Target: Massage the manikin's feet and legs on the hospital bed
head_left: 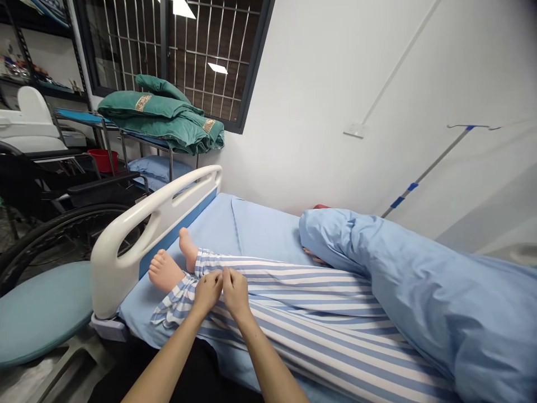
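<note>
My left hand and my right hand are side by side, knuckles close together, over the lower legs of a figure lying on the bed. Both are closed, fingers curled under. Whatever they pinch, if anything, is hidden. Directly below them are blue-and-white striped trousers. Two bare feet, looking like a manikin's, stick out of the trouser cuffs to the left of my hands. A light blue quilt is folded back over the upper legs and body at the right.
A white bed footboard rises beyond the feet. Left of it are a wheelchair and a round teal seat. Green folded bedding lies on a rack below the barred window. A drip pole stands right, by the wall.
</note>
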Demonstrator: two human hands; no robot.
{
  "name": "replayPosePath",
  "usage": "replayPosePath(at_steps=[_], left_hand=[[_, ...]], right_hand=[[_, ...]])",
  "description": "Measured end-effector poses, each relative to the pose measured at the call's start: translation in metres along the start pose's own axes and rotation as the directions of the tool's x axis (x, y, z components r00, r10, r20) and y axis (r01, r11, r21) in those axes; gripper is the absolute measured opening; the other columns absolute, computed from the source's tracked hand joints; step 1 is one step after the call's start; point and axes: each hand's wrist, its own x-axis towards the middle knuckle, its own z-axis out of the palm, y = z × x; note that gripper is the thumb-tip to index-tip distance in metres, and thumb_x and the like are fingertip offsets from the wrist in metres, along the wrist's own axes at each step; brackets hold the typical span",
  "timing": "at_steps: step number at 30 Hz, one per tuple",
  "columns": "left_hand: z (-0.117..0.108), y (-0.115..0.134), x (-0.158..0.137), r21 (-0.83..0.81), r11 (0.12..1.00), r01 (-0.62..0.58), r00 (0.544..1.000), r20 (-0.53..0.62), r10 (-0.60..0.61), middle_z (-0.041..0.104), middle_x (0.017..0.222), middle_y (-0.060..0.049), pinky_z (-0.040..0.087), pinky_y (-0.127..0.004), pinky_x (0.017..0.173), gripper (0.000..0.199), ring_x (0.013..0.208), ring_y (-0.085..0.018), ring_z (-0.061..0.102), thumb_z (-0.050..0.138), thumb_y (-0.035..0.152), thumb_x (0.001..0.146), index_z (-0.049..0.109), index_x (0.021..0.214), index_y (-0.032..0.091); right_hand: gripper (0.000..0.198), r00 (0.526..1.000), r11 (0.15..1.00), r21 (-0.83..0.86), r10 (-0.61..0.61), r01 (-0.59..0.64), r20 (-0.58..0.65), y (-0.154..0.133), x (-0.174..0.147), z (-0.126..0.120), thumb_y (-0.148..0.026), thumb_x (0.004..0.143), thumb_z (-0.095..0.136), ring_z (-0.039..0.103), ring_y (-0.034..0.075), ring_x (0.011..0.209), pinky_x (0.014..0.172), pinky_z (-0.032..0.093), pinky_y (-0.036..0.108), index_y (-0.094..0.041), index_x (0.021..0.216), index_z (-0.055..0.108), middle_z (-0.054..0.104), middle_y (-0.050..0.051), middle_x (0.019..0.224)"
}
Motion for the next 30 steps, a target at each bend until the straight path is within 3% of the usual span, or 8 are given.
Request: replayPosePath(at_steps=[7, 11, 16, 21, 24, 30], left_hand=[[0.01, -0.011, 0.001, 0.142, 0.99, 0.005, 1.0, -0.021, -0.002, 0.064, 0.083, -0.005, 0.034, -0.026, 0.072, 0.027, 0.08, -0.016, 0.056, 0.033, 0.027, 0.088, 0.058, 0.085, 0.018], [0.014, -0.01, 0.003, 0.141, 0.99, 0.022, 1.0, -0.013, -0.021, 0.064, 0.086, -0.006, 0.035, -0.026, 0.075, 0.026, 0.084, -0.017, 0.056, 0.033, 0.026, 0.087, 0.058, 0.085, 0.019], [0.013, 0.014, 0.011, -0.084, 0.994, 0.075, 0.996, -0.046, -0.079, 0.058, 0.067, -0.002, 0.034, -0.023, 0.065, 0.027, 0.069, -0.014, 0.052, 0.036, 0.027, 0.083, 0.05, 0.062, 0.017], [0.021, 0.034, 0.007, -0.414, 0.908, 0.063, 0.971, -0.184, -0.151, 0.04, 0.048, 0.004, 0.03, -0.021, 0.051, 0.033, 0.05, -0.01, 0.04, 0.035, 0.035, 0.08, 0.035, 0.051, 0.019], [0.031, 0.027, -0.001, -0.321, 0.946, 0.035, 0.963, -0.241, -0.118, 0.048, 0.053, 0.002, 0.032, -0.023, 0.055, 0.031, 0.054, -0.011, 0.044, 0.035, 0.034, 0.081, 0.041, 0.055, 0.019], [0.043, 0.01, -0.003, -0.047, 0.998, 0.044, 0.974, -0.221, -0.053, 0.063, 0.076, -0.006, 0.035, -0.026, 0.069, 0.028, 0.072, -0.016, 0.055, 0.033, 0.032, 0.084, 0.055, 0.074, 0.017]], right_hand=[[0.042, 0.994, 0.993, -0.072, 0.091, -0.095, -0.068, 0.021, -0.012, 0.024, -0.035, 0.088, 0.031, 0.051, 0.013, 0.055, 0.053, 0.025, 0.024, -0.017, 0.063, 0.059, 0.062, 0.005, 0.061], [0.042, 0.99, 0.992, 0.021, 0.125, -0.124, -0.063, 0.022, -0.008, 0.024, -0.035, 0.087, 0.031, 0.049, 0.013, 0.054, 0.052, 0.027, 0.024, -0.018, 0.06, 0.057, 0.06, 0.004, 0.059], [0.042, 0.975, 0.942, 0.29, 0.202, -0.168, -0.091, 0.027, -0.003, 0.018, -0.041, 0.085, 0.033, 0.043, 0.012, 0.051, 0.051, 0.029, 0.023, -0.018, 0.053, 0.047, 0.052, 0.0, 0.052], [0.044, 0.968, 0.858, 0.473, 0.247, -0.199, -0.04, 0.032, -0.002, 0.011, -0.048, 0.083, 0.033, 0.033, 0.01, 0.045, 0.046, 0.027, 0.023, -0.02, 0.049, 0.035, 0.035, -0.005, 0.044], [0.042, 0.969, 0.864, 0.469, 0.239, -0.182, -0.064, 0.031, -0.003, 0.009, -0.048, 0.082, 0.036, 0.036, 0.01, 0.048, 0.047, 0.029, 0.023, -0.019, 0.051, 0.039, 0.041, -0.004, 0.047], [0.04, 0.969, 0.897, 0.411, 0.223, -0.16, -0.109, 0.032, -0.004, 0.013, -0.044, 0.083, 0.037, 0.039, 0.01, 0.05, 0.05, 0.031, 0.023, -0.018, 0.054, 0.044, 0.048, -0.002, 0.051]])
